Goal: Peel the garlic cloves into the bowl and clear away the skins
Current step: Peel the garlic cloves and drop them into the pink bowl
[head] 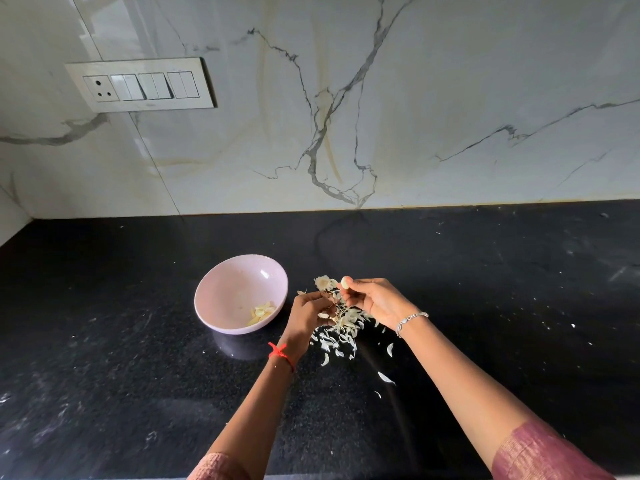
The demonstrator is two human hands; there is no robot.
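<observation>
- A black worktop [138, 375] runs below a veined marble wall [450, 98] with a switch panel [140, 84].
- The pink bowl [221, 289] sits left of both hands, with peeled cloves [262, 311] inside.
- The right hand [374, 299] has its grip pinched on a garlic clove [345, 281].
- The left hand [308, 320] curls its grip around loose skins [343, 325]; more lie scattered beneath.

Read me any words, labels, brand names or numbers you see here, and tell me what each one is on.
No readable text in this view.
Switch panel: no legible label; any maker's mark is too small to tell.
Pink bowl, black countertop, marble wall: no print or numbers.
</observation>
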